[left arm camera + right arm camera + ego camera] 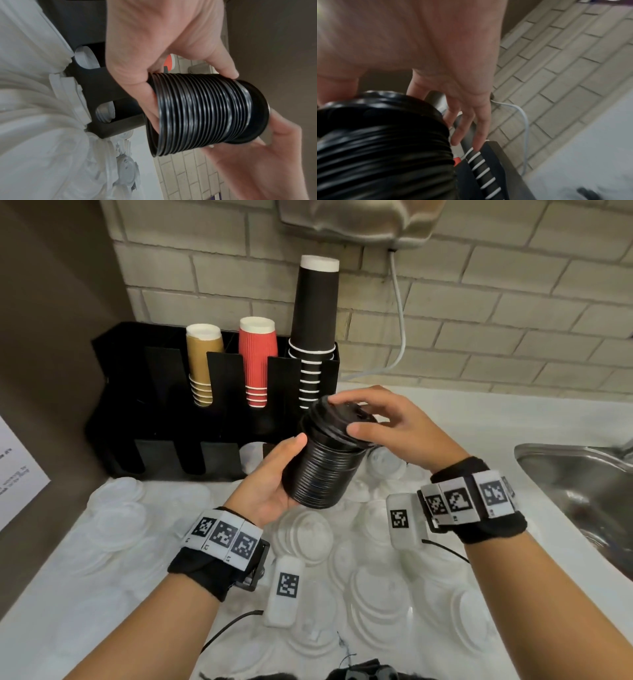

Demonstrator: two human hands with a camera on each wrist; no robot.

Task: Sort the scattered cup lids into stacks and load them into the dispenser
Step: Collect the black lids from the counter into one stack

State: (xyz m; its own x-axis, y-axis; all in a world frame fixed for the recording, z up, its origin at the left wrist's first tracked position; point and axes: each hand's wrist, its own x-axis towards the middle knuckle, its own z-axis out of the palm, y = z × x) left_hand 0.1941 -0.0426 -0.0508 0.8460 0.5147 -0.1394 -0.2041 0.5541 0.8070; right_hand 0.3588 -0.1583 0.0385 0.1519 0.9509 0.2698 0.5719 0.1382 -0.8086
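A tall stack of black cup lids [322, 470] is held tilted above the counter, just in front of the black dispenser [154, 419]. My left hand [281, 470] grips the stack's lower part from the side, thumb on the front, fingers hidden behind. My right hand [373, 419] pinches the top lid's rim between thumb and fingers. In the left wrist view the stack [197, 112] lies sideways in my left hand [163, 47], with my right hand [257, 162] at its top end. The right wrist view shows the stack [382, 148] below my right hand [436, 47].
Several white lids [308, 535] are scattered over the white counter [479, 412]. White lids [104, 112] show in the dispenser's lower slots. Tan cups [202, 364], red cups [257, 361] and black cups [315, 320] stand in its top slots. A steel sink [582, 484] is at the right.
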